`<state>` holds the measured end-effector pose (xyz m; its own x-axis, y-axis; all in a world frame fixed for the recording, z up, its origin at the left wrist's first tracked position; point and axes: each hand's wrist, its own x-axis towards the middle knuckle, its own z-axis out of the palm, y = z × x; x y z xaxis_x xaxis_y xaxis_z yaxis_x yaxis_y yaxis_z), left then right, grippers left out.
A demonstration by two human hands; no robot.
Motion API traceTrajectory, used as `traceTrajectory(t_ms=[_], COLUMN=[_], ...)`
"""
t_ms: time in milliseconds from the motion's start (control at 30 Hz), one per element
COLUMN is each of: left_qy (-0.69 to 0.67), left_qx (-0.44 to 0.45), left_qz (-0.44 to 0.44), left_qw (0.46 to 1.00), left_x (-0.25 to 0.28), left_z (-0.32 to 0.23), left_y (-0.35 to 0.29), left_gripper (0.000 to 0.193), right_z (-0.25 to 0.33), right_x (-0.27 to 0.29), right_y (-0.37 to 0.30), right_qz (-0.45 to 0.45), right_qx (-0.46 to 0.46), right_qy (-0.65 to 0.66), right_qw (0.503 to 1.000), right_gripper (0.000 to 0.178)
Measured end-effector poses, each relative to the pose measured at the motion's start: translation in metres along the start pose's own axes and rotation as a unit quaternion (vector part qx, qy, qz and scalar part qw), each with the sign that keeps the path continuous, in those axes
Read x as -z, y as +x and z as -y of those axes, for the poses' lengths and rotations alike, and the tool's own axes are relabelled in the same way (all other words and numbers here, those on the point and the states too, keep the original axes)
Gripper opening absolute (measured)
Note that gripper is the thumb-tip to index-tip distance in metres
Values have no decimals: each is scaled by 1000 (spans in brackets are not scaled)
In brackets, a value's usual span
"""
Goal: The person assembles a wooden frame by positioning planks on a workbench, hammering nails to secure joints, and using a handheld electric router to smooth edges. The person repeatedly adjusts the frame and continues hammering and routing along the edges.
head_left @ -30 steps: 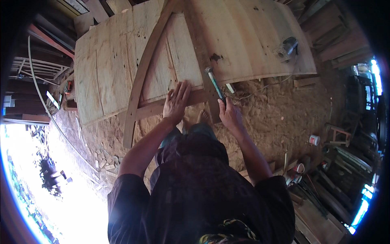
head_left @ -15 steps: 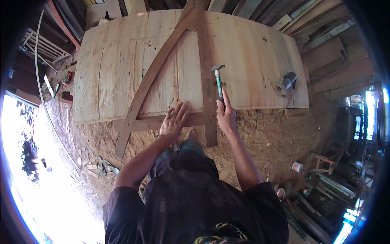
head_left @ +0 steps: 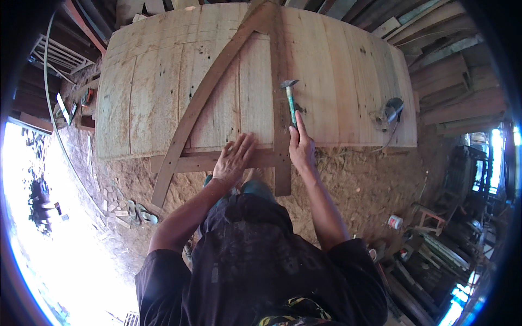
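Okay, the A-shaped wooden frame (head_left: 187,111) lies on the wide plank panel (head_left: 337,92), its legs running out past the near edge. Left hand (head_left: 234,161): palm down, fingers loosely spread at the crossbar (head_left: 263,160) and panel edge, gripping nothing. Right hand (head_left: 302,152): fingers wrapped round the hammer (head_left: 290,100) handle, index finger laid along it. Hammer head shows over the right edge of the straight leg (head_left: 279,111); can't tell if it touches.

I read this as hammer work on the frame. For a clean hit I'd curl that index finger round the handle and land the face flat. I'd press the crossbar down with the left palm, fingertips well clear of the strike. The leg's near end overhangs, so I'd expect bounce there; better to strike where the panel backs it. Dark dots on the crossbar: nails or holes, too small to tell. Grey tool (head_left: 390,112) at right sits well apart.
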<state>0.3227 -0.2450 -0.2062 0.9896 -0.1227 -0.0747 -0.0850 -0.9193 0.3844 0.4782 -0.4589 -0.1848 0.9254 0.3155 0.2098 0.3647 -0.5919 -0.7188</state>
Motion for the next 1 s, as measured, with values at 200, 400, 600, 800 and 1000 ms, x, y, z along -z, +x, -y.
traceTrajectory(t_ms=[200, 400, 600, 800, 1000], left_qy=[34, 78, 33, 35, 37], left_qx=[3, -9, -2, -2, 2], left_qz=[26, 32, -2, 16, 41], left_qw=[999, 996, 999, 999, 999], left_x=[1, -5, -2, -2, -1], left_z=[3, 1, 2, 6, 5], left_y=[-1, -2, 0, -1, -1], left_gripper=[87, 102, 89, 87, 85], right_z=[9, -4, 27, 15, 11], right_x=[7, 11, 22, 19, 15], right_y=[4, 7, 13, 14, -1], right_qz=[2, 55, -28, 128, -32], right_qx=[-18, -26, 8, -65, 31], right_qy=[10, -41, 0, -101, -79], right_qw=[1000, 997, 1000, 984, 996], right_gripper=[56, 54, 56, 56, 56])
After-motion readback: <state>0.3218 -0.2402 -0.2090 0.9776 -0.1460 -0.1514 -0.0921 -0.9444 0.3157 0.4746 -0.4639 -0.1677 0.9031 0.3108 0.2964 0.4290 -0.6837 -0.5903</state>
